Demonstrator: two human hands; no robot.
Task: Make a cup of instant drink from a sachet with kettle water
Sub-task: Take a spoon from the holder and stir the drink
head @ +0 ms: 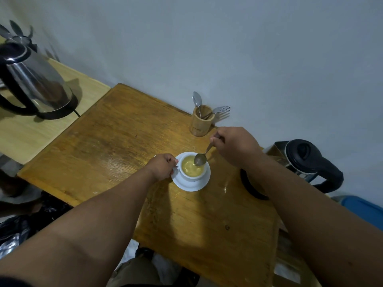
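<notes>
A white cup (pixel 191 177) holding a pale yellow drink stands on a white saucer (pixel 196 186) in the middle of the wooden table (pixel 116 141). My left hand (pixel 162 166) grips the cup's handle on its left side. My right hand (pixel 234 145) pinches the handle of a metal spoon (pixel 200 158), whose bowl hangs just over the cup's far rim, above the liquid. A steel kettle with a black lid and handle (pixel 306 160) stands at the table's right edge, partly hidden behind my right forearm. No sachet is in view.
A bamboo holder (pixel 201 122) with a spoon and a fork stands by the wall, just behind my right hand. A second steel kettle (pixel 35 83) sits on its base on a lighter side table to the left. Black bags lie on the floor at lower left.
</notes>
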